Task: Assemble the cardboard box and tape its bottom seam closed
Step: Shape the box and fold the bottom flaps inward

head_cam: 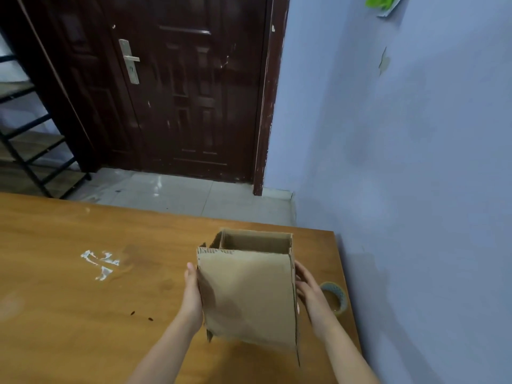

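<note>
Left hand (pixel 192 296) and right hand (pixel 309 290) press straight fingers against opposite walls of cardboard box (pixel 246 295), tilted at wooden table's (pixel 83 300) right end. Squeeze evenly to square it before folding flaps; tape roll (pixel 334 298) just beside right hand.

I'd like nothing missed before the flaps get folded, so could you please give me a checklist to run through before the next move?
1. Box opened up: ok, the cardboard box shows a rectangular open end.
2. Grip: ok, left hand and right hand press its opposite sides.
3. Tape handy: ok, the tape roll lies on the table beside the right hand.
4. Bottom flaps folded: cannot tell.
5. Tape's loose end found: cannot tell.
</note>
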The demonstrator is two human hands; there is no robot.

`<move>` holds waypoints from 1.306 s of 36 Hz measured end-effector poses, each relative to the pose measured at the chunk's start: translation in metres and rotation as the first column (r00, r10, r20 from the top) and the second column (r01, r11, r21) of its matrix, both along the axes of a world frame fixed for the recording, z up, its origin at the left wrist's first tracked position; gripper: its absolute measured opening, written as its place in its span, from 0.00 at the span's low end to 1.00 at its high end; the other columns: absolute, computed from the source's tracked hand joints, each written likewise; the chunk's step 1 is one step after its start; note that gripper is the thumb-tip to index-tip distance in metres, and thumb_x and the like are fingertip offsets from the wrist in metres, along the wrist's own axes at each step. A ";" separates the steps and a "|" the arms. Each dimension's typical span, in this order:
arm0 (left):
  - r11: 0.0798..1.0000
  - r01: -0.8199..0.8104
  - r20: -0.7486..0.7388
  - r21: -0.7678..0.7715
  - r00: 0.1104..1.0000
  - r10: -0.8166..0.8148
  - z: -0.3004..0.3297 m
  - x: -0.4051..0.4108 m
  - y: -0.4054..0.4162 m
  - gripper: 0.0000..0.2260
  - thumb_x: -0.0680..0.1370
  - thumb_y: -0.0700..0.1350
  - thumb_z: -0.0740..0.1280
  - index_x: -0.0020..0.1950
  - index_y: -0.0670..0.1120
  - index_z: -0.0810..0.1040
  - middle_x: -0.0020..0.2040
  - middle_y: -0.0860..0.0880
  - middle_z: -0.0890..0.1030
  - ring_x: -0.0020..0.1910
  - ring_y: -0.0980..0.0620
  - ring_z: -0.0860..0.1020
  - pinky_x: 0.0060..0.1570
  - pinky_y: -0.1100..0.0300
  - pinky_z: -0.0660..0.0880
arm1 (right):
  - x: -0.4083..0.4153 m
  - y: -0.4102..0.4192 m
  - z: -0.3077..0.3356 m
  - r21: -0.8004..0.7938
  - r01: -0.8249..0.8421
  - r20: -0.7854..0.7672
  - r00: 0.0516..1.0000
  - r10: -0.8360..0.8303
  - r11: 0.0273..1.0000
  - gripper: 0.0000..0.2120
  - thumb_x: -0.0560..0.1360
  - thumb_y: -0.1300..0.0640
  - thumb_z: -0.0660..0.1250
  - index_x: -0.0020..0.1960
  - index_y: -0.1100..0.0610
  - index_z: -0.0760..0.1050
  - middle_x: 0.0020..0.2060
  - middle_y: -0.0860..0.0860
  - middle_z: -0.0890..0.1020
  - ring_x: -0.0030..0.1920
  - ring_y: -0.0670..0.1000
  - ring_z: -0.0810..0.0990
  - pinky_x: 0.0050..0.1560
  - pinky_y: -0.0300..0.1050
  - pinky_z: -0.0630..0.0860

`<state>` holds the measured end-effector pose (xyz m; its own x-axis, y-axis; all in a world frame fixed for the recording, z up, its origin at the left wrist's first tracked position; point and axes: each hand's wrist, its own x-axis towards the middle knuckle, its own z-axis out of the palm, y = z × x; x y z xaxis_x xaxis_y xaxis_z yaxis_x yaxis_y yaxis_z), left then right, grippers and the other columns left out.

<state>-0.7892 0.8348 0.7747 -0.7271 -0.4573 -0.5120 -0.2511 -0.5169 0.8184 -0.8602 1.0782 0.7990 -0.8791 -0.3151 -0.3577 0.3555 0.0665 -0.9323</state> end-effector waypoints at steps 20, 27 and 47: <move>0.946 -0.015 -0.052 -0.324 0.999 -0.002 0.004 0.029 -0.014 0.10 0.82 0.49 0.55 0.56 0.49 0.73 0.54 0.49 0.77 0.55 0.51 0.74 0.54 0.55 0.69 | 0.010 0.003 -0.009 -0.057 0.174 0.054 0.984 -0.171 0.983 0.16 0.81 0.53 0.57 0.68 0.46 0.70 0.66 0.48 0.75 0.66 0.48 0.72 0.68 0.55 0.68; 0.890 0.171 -0.116 -0.422 0.964 -0.240 0.018 0.028 -0.005 0.07 0.79 0.36 0.60 0.50 0.44 0.77 0.55 0.44 0.75 0.54 0.48 0.75 0.48 0.58 0.71 | 0.011 0.004 -0.001 -0.018 0.003 0.020 1.000 -0.003 1.000 0.22 0.76 0.54 0.65 0.68 0.40 0.68 0.59 0.40 0.78 0.57 0.40 0.78 0.47 0.34 0.78; 0.837 0.346 -0.059 -0.423 0.911 -0.407 0.021 0.034 -0.021 0.15 0.82 0.50 0.54 0.61 0.52 0.78 0.60 0.65 0.74 0.60 0.64 0.72 0.50 0.66 0.71 | 0.004 -0.017 0.000 0.212 -0.082 0.043 0.996 0.075 0.974 0.38 0.70 0.36 0.59 0.76 0.46 0.50 0.76 0.48 0.55 0.74 0.53 0.58 0.68 0.48 0.63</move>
